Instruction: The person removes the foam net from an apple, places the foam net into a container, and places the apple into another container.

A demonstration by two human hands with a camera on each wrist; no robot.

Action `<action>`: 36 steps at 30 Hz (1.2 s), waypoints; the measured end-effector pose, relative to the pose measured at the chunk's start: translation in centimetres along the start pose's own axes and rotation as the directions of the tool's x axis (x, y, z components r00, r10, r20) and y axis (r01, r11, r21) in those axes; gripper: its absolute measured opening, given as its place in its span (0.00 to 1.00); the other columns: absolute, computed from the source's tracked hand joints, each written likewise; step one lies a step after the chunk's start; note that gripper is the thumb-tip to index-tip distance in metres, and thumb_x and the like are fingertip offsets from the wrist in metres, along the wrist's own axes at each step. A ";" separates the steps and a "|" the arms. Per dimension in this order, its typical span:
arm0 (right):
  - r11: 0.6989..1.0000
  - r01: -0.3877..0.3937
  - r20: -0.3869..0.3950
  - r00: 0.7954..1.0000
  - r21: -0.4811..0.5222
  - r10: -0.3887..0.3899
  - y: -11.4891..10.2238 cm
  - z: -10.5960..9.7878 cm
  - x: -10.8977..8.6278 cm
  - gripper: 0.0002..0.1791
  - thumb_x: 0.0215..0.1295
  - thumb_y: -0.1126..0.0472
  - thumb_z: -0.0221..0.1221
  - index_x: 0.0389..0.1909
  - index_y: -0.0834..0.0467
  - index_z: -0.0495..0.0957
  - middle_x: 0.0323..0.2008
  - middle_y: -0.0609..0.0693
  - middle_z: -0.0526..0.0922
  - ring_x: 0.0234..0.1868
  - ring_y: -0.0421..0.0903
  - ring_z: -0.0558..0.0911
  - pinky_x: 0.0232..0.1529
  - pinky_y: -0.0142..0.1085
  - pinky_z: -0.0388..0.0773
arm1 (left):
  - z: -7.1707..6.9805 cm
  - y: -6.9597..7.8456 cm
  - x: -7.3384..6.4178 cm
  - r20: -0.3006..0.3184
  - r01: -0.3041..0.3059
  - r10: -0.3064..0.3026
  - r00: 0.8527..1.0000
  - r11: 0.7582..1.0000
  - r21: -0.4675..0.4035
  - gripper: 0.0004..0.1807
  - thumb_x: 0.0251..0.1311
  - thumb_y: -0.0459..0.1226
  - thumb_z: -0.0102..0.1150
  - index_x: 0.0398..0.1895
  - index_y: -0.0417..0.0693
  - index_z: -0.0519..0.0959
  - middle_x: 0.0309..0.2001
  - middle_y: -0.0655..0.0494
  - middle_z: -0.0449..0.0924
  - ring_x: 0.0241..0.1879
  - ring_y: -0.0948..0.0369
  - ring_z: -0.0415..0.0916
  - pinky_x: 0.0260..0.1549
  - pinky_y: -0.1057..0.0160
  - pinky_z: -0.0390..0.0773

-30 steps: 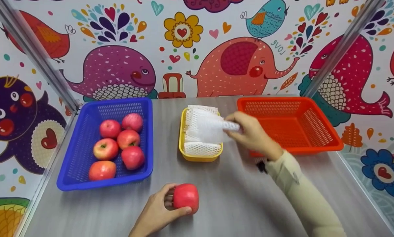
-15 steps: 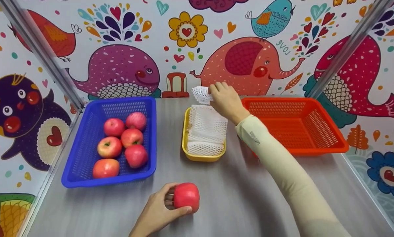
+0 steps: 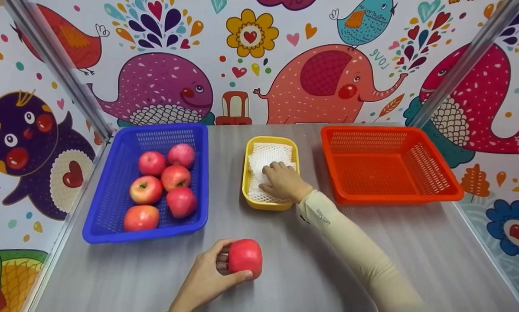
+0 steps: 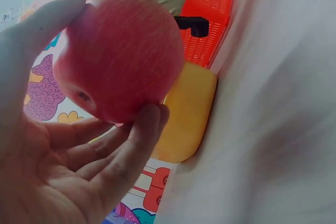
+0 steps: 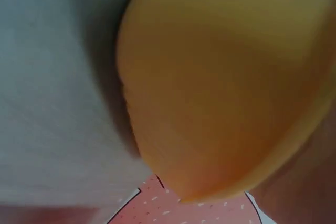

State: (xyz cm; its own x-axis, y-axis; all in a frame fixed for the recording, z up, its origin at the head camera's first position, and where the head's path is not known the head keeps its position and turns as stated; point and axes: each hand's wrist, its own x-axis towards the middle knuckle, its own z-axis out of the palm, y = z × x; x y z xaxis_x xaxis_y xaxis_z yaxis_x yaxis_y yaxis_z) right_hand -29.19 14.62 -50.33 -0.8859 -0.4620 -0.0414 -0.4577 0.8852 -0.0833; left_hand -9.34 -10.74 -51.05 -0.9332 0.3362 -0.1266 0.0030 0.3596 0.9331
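Note:
My left hand (image 3: pixel 207 271) grips a red apple (image 3: pixel 245 258) above the near middle of the table, thumb and fingers around its sides. In the left wrist view the apple (image 4: pixel 121 56) shows its small dark hollow. My right hand (image 3: pixel 284 181) reaches into a small yellow basket (image 3: pixel 271 206), fingers bent over the white foam nets (image 3: pixel 270 151) lying there. Whether those fingers pinch a net is hidden. In the right wrist view the yellow basket's outer wall (image 5: pixel 210 87) fills most of the picture, and the fingers are out of sight.
A blue basket (image 3: pixel 145 238) with several apples (image 3: pixel 145 190) stands at the left. An orange-red basket (image 3: pixel 393 200) is at the right, close to the right forearm (image 3: pixel 350 247). Printed wall panels (image 3: pixel 168 91) and metal posts (image 3: pixel 55 65) border the grey table (image 3: pixel 164 277).
My right hand first held a white foam net over the yellow basket, then raised it behind the basket, and has now come down onto the nets inside. The left hand keeps holding the apple.

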 end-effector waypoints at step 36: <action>0.980 0.196 -0.440 0.883 0.037 -0.160 -2.2 -2.2 -19.4 0.20 0.60 0.51 0.70 0.49 0.54 0.79 0.43 0.46 0.79 0.42 0.46 0.78 0.38 0.42 0.76 | -0.4 1.0 0.8 -0.020 -0.042 0.043 0.999 0.998 0.054 0.43 0.48 0.54 0.77 0.62 0.41 0.73 0.47 0.51 0.81 0.40 0.62 0.81 0.40 0.59 0.83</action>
State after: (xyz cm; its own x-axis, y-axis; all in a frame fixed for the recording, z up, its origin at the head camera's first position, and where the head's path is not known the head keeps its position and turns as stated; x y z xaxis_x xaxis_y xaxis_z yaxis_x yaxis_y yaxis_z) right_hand -11.13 21.75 -47.10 -0.7424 -0.5258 0.4153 -0.6194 0.7748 -0.1263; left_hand -10.24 -10.43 -50.12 -0.9394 0.3335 -0.0797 0.0613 0.3919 0.9180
